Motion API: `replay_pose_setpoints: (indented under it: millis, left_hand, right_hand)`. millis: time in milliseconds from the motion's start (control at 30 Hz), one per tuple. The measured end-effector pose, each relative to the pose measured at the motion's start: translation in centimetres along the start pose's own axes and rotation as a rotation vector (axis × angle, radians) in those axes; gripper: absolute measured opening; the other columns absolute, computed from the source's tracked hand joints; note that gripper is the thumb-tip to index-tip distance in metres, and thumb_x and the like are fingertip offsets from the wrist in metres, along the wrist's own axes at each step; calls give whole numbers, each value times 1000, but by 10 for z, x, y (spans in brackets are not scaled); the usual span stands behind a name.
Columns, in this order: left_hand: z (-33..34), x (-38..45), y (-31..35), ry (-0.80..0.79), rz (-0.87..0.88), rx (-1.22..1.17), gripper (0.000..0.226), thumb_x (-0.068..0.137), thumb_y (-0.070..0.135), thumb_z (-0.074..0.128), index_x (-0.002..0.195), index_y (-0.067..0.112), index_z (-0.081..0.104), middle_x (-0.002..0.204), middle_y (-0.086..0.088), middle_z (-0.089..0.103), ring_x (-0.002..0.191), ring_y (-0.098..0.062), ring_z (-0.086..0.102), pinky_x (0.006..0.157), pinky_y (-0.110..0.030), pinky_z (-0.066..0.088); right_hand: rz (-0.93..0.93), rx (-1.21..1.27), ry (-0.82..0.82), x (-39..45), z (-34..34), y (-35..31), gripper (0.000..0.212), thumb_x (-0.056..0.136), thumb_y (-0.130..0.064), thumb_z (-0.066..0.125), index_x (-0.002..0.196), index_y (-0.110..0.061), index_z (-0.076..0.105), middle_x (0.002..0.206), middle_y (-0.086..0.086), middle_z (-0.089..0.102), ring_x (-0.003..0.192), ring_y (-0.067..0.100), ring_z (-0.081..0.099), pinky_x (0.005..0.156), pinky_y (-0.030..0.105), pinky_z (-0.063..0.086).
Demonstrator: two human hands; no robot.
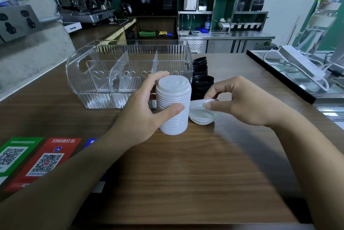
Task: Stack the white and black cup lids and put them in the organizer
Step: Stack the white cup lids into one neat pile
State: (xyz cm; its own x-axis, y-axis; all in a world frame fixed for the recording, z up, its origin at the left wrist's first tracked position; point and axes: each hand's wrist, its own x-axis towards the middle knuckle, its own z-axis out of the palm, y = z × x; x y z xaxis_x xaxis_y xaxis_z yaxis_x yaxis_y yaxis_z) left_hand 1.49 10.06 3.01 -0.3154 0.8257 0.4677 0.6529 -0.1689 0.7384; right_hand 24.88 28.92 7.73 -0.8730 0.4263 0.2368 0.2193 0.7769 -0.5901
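A wooden counter (186,174) is carrying everything. On it a clear ribbed organizer (128,73) is standing with two upright dividers splitting it into compartments; nothing can be seen lying in any of them. Just right of the organizer, two stacks of black lids (201,75) are sitting one behind the other. In front of the organizer the left hand (143,110) is gripping a tall stack of white lids (174,105), fingers curled round its far side and thumb pressing the near side, its base resting on the counter. Beside the stack's foot the right hand (240,99) is pinching a loose white lid (202,112) by its rim between thumb and fingertips, tilted, its lower edge touching the counter. At the near left edge, a green QR card (13,155) and a red QR card (46,162) are lying flat; the red one is reading 扫码领红包.
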Motion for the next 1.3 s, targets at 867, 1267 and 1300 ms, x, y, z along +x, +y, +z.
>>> replay_pose_setpoints:
  millis: [867, 1267, 1300]
  left_hand:
    - [10, -8, 18, 136, 340, 209, 86, 84, 55, 97, 155, 19, 66, 169, 1, 52, 168, -27, 34, 136, -58, 30]
    - [9, -6, 23, 279, 296, 222, 77, 91, 53, 90, 150, 8, 67, 153, -5, 63, 152, -27, 52, 128, -38, 40]
    - [9, -6, 23, 277, 290, 217, 76, 91, 52, 90, 149, 8, 67, 152, -4, 63, 151, -27, 52, 127, -38, 40]
  right_hand:
    - [-35, 813, 258, 3, 30, -39, 25, 100, -30, 75, 111, -8, 76, 94, 25, 66, 86, 31, 58, 77, 36, 48]
    - [-302, 469, 253, -4, 28, -46, 69, 80, -18, 96, 141, -10, 67, 134, 3, 76, 130, 24, 70, 113, 39, 52]
    - [-309, 478, 252, -3, 30, -46, 69, 79, -17, 96, 141, -9, 67, 135, 3, 76, 131, 24, 70, 116, 40, 52]
